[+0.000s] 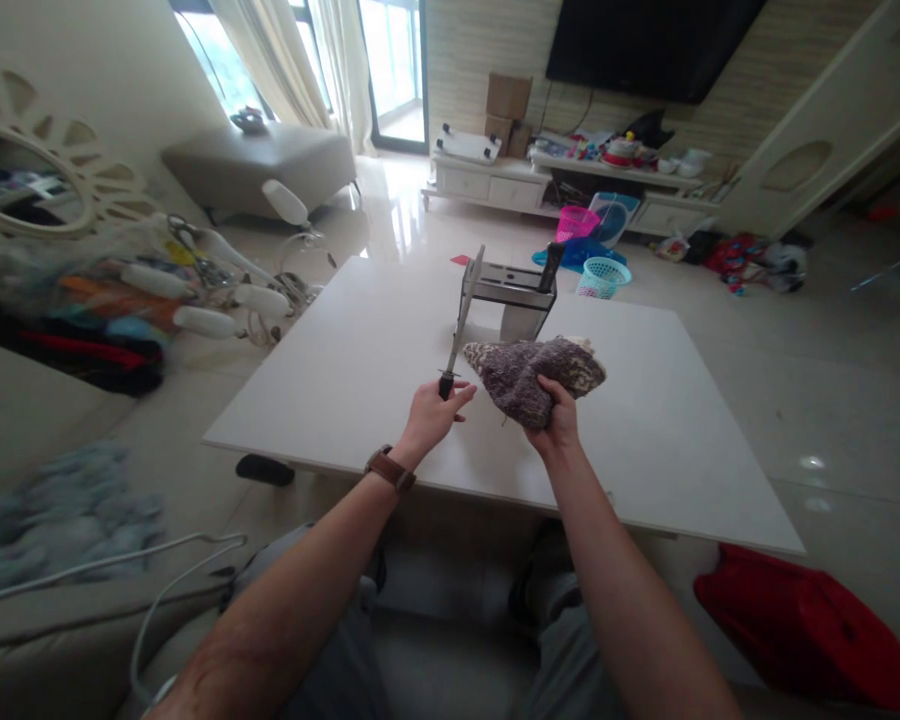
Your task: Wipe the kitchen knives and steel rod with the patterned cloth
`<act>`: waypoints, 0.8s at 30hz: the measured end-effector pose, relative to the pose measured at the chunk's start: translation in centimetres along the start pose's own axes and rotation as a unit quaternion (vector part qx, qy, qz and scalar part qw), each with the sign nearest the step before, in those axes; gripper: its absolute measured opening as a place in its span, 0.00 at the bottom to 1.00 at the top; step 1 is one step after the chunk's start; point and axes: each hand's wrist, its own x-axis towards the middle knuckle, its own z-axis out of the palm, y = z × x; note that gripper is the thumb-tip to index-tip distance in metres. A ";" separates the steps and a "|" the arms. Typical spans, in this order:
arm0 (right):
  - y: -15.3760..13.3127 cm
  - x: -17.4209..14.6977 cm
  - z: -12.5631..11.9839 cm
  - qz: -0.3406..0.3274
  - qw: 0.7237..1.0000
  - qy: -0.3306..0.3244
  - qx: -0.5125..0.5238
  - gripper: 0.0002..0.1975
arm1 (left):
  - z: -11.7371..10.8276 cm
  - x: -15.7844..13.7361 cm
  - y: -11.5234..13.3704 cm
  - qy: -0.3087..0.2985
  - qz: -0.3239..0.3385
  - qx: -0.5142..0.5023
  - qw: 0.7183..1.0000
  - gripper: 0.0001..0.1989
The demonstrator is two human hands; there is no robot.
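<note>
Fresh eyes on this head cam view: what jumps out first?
The long thin tool pointing up from the left hand, and the shaggy grey-purple cloth gripped in the right hand, both over the white table. Beyond them stands a dark-edged rack. Then the bright red item, lower right.

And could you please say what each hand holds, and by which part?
The left hand holds a long, thin grey metal tool by its black handle; the right hand grips a purple-brown and cream cloth by its near edge.
</note>
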 end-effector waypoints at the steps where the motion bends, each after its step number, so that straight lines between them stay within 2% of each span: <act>1: 0.1 -0.3 0.2 0.011 1.000 0.003 0.000 0.14 | 0.1 0.2 -0.1 0.009 -0.001 -0.025 1.000 0.22; 6: 0.1 -1.6 1.2 0.050 0.999 0.013 -0.007 0.16 | 0.5 0.4 -0.1 0.009 -0.056 -0.188 0.981 0.25; 9: 0.0 -2.2 1.4 0.059 0.998 0.008 -0.024 0.17 | 0.5 0.4 0.6 0.023 -0.060 -0.249 0.966 0.27; 13: 0.2 -2.4 1.6 0.095 0.994 -0.003 -0.046 0.17 | 0.3 0.6 1.2 0.082 -0.045 -0.258 0.962 0.32; 18: 1.8 -1.2 0.9 0.130 0.987 0.017 -0.093 0.15 | -0.1 1.2 0.7 0.145 0.010 -0.202 0.968 0.28; 20: 2.6 -0.3 0.1 0.105 0.981 0.074 -0.146 0.15 | -0.3 1.4 0.7 0.170 0.031 -0.141 0.975 0.26; 21: 2.9 0.0 -0.3 0.072 0.974 0.114 -0.180 0.18 | -0.5 1.4 0.8 0.178 0.037 -0.110 0.977 0.25; 23: 3.3 0.3 -0.9 -0.036 0.947 0.184 -0.259 0.24 | -0.6 1.3 1.1 0.179 0.044 -0.051 0.982 0.24; 24: 3.3 0.3 -1.0 -0.099 0.928 0.197 -0.301 0.26 | -0.7 1.1 1.2 0.175 0.046 -0.024 0.983 0.23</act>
